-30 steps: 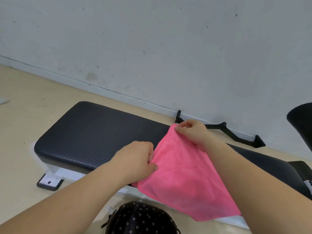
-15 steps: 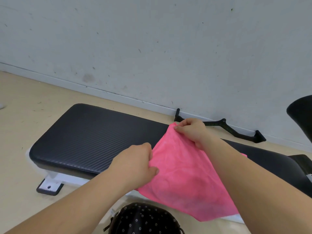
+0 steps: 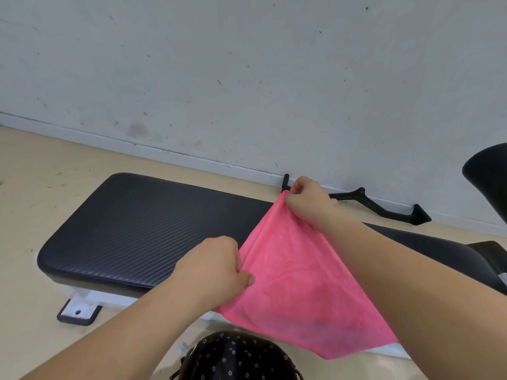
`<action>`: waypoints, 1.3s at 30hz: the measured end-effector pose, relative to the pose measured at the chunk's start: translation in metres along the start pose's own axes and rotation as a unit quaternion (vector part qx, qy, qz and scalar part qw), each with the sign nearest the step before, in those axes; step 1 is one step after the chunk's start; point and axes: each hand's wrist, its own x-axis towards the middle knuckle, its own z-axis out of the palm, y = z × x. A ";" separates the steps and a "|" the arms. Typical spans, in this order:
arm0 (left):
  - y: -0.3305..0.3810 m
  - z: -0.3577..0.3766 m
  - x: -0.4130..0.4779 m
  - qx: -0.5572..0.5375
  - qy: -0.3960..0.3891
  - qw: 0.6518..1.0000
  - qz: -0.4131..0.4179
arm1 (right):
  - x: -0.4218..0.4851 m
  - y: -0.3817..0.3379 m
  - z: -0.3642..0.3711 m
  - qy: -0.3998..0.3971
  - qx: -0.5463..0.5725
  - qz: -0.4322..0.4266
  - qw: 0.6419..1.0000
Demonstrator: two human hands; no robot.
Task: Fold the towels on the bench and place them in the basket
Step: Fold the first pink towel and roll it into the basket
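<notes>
A pink towel (image 3: 299, 292) is held up over the black padded bench (image 3: 142, 231). My left hand (image 3: 216, 270) pinches its near left corner over the bench's front edge. The far corner is pinched by my right hand (image 3: 310, 201) above the bench's back edge. The towel's lower part hangs down past the bench front on the right. A black basket with a white dotted pattern (image 3: 236, 357) shows at the bottom edge, partly cut off.
A black metal handle bar (image 3: 384, 207) lies on the floor against the grey wall (image 3: 247, 78). A black rounded pad (image 3: 491, 176) sticks in at the right edge. The bench's white foot (image 3: 79, 311) rests on the beige floor at the lower left.
Both hands keep their hold on the towel's corners and have barely moved. The left hand sits slightly higher and the fabric between the hands is drawn a bit tighter.
</notes>
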 end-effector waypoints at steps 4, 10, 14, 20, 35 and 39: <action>0.000 -0.003 -0.002 -0.010 0.024 0.999 0.032 | 0.000 0.006 0.013 -0.017 0.060 0.049 0.997; -0.015 -0.014 0.001 -0.133 -0.048 0.990 -0.002 | 0.007 0.005 0.012 -0.017 0.236 0.112 0.965; -0.028 -0.020 0.005 -0.060 -0.027 0.998 -0.007 | 0.011 0.007 0.009 0.008 0.304 0.129 0.944; -0.036 -0.026 0.004 0.041 0.030 0.998 -0.047 | 0.012 0.008 0.012 -0.004 0.301 0.130 0.945; -0.023 -0.019 -0.008 -0.104 0.041 0.993 0.036 | -0.031 0.018 -0.035 0.051 0.172 -0.023 0.984; -0.018 -0.021 -0.012 -0.192 0.037 0.981 0.011 | -0.051 0.018 -0.058 -0.021 0.306 0.101 0.946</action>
